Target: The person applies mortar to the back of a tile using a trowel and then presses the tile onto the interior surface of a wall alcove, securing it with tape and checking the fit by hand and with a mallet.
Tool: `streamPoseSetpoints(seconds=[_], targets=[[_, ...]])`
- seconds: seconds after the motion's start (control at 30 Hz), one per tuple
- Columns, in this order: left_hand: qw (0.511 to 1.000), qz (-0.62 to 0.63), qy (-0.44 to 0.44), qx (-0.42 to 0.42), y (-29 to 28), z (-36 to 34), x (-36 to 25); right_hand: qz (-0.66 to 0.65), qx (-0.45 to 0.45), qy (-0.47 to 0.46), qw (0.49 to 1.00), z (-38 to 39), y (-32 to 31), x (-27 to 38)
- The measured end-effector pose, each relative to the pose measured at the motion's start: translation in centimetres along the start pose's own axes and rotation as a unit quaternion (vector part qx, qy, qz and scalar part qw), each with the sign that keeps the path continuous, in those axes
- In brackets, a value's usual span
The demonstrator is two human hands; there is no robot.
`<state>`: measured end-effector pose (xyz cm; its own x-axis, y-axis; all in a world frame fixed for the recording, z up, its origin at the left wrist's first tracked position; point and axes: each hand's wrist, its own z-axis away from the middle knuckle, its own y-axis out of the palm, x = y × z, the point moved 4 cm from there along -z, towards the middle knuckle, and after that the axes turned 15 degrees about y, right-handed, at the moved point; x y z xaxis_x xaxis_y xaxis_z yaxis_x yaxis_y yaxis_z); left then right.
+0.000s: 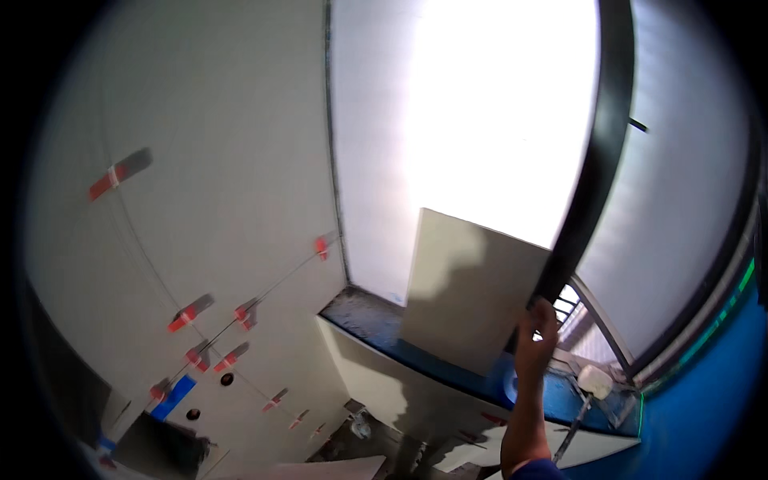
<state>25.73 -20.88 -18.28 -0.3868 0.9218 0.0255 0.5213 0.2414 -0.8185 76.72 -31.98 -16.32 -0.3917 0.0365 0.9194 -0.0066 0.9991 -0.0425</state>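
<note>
My right hand (534, 340) reaches up from the lower edge, a dark blue sleeve at its elbow end. Its fingers are curled round the lower part of the dark window frame (570, 252). Just left of the hand, a large beige tile (472, 288) stands on the window sill (364, 312) and leans against the bright pane. A shadow falls across the tile's face. To the right of my wrist, a mallet with a whitish head (594, 382) rests at the sill, its handle pointing down. My left hand is not in view.
Red levelling wedges (186, 317) line the joints of the tiled wall (200, 120) at left. Blue tape (174, 398), round holes (227, 379) and a dark opening (156, 444) lie lower there. At right stands a blue wall (696, 400) with a green laser line (696, 346).
</note>
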Motion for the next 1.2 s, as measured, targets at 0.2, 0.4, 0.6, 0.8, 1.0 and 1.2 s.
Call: streamPoseSetpoints(seconds=[0.2, 0.4, 0.6, 0.8, 1.0, 1.2], targets=[[0.998, -0.048, -0.046, -0.017, -6.1, 1.1, -2.9, -0.190, 0.560, 0.442, 0.674, 18.1, 7.8, -3.3], [0.975, -0.193, 0.043, -0.106, -11.7, 2.7, -5.0, -0.211, 0.641, 0.704, 0.221, 31.7, 7.8, -3.9], [0.937, -0.320, -0.020, -0.139, -15.0, 5.3, -8.5, -0.153, 0.794, 0.505, 0.302, 35.7, 12.3, 0.1], [0.810, -0.403, -0.323, -0.278, -14.2, 11.3, -9.8, -0.218, 0.834, 0.425, 0.275, 34.2, 12.7, 15.1], [0.479, 0.437, -0.253, -0.718, -6.5, 21.6, -7.0, -0.123, 0.901, 0.248, 0.333, 34.9, 12.5, 23.5], [0.488, 0.418, -0.289, -0.710, -9.8, 14.7, 0.9, -0.171, 0.891, 0.146, 0.393, 35.6, 13.0, 26.4]])
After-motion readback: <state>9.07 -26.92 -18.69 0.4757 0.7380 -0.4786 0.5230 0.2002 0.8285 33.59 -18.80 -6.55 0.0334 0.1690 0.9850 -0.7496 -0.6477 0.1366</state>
